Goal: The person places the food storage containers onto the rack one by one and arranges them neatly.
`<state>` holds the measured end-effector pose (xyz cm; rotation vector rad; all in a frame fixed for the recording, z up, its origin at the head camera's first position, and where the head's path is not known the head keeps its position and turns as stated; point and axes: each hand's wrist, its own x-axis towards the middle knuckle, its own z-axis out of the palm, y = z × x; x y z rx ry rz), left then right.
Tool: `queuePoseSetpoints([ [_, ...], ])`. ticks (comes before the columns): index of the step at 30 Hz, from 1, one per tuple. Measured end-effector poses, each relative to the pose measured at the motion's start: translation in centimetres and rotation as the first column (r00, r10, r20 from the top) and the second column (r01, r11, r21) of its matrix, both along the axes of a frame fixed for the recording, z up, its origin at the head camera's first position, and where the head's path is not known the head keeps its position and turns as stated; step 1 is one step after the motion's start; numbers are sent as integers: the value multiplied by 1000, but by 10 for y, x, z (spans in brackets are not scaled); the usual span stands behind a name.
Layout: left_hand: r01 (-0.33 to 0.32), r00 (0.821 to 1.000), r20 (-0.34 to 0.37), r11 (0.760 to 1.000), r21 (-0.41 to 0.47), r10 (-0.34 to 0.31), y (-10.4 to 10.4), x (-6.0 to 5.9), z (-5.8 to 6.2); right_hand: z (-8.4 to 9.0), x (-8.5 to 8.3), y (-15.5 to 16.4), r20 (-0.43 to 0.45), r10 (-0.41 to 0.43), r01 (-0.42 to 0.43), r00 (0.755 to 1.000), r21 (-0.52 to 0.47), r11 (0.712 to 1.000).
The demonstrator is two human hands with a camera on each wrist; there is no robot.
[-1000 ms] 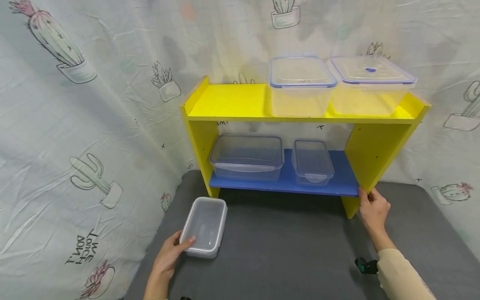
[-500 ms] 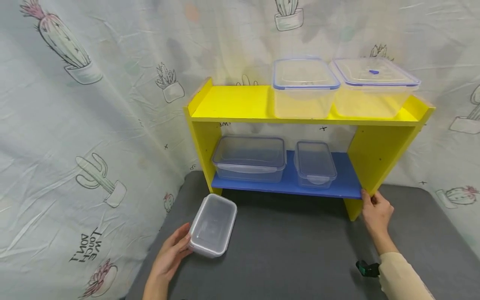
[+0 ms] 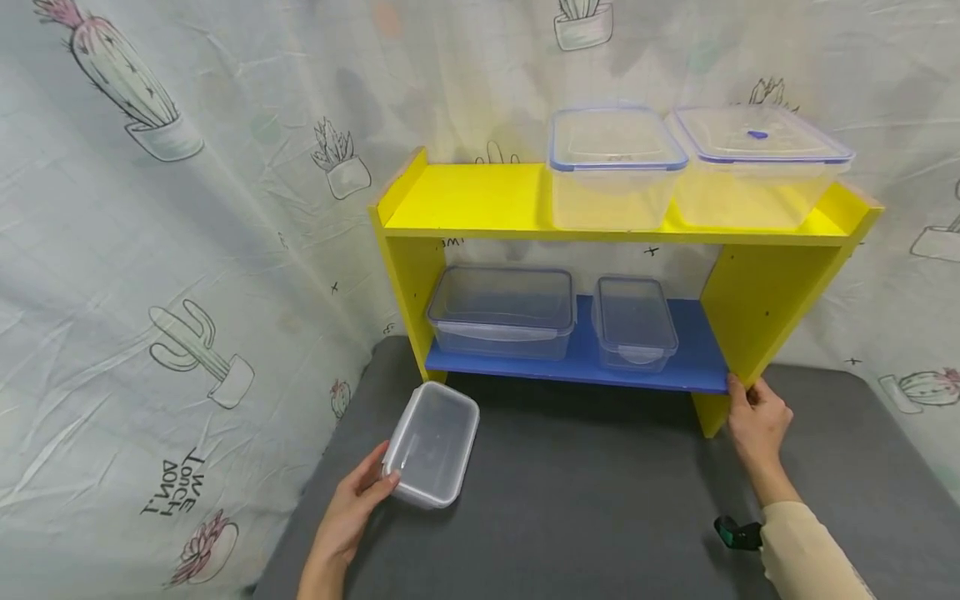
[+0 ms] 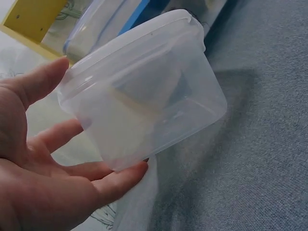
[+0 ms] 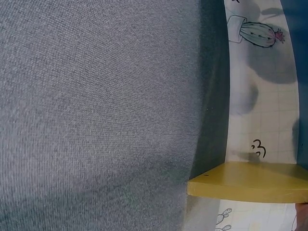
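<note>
On the grey tabletop in front of the yellow shelf, the left hand grips a small clear container with curled fingers, while the right hand grasps the shelf's right side panel.

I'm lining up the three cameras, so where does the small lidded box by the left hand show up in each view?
Head: the box lies lower left on the grey mat, the left hand at its near end.
Left wrist: the box fills the centre, held in the fingers.
Right wrist: not in it.
Shared landmark: the yellow shelf, top left in the left wrist view, bottom right in the right wrist view.
</note>
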<state>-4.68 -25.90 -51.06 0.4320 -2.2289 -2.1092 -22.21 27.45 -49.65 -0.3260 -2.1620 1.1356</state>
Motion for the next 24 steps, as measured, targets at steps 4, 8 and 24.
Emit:
queuePoseSetpoints([
  [4,-19,1000,5,1000,-15,19,3,1,1,1,0,0,-18,-1,1,1000,-2,1000],
  [8,-18,999,-38,1000,18,19,10,2,1,2,0,0,-26,-8,8,1000,-13,1000],
  [24,-154,987,-32,985,74,156,32,6,-6,2,1,-3,18,-9,10,1000,-52,999],
])
